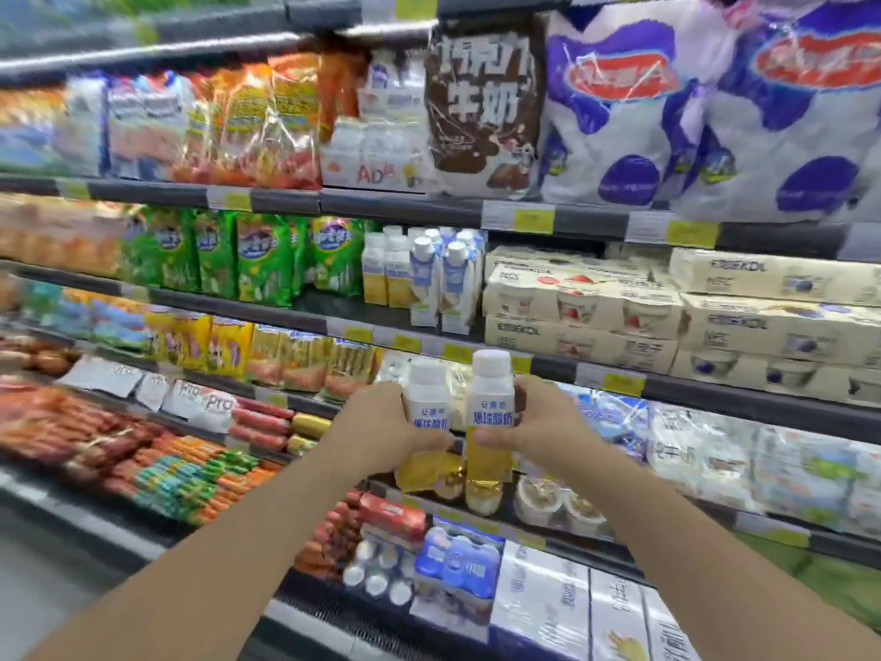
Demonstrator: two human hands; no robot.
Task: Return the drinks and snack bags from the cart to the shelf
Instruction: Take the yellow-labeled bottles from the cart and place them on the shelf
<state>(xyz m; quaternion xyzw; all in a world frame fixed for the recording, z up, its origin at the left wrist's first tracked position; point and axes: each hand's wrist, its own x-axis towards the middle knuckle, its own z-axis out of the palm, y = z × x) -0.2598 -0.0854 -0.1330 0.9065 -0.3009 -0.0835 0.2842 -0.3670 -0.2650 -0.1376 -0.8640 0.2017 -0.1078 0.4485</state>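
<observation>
I hold two white-and-yellow yogurt drink bottles with white caps upright in front of the chilled shelf. My left hand (381, 424) is wrapped around the left bottle (427, 398). My right hand (534, 422) grips the right bottle (490, 412), which stands slightly higher and closer to me. The two bottles are side by side and nearly touching. Matching yellow-bottomed bottles (381, 274) stand on the shelf two levels up, beside blue-and-white cartons (441, 279). The cart is out of view.
The shelf edge (615, 379) with yellow price tags runs just behind the bottles. Yogurt multipacks (586, 307) are stacked to the right, green snack bags (229, 255) to the left. Sausages (119, 446) fill the lower left, and a bottle multipack (457, 560) sits below my hands.
</observation>
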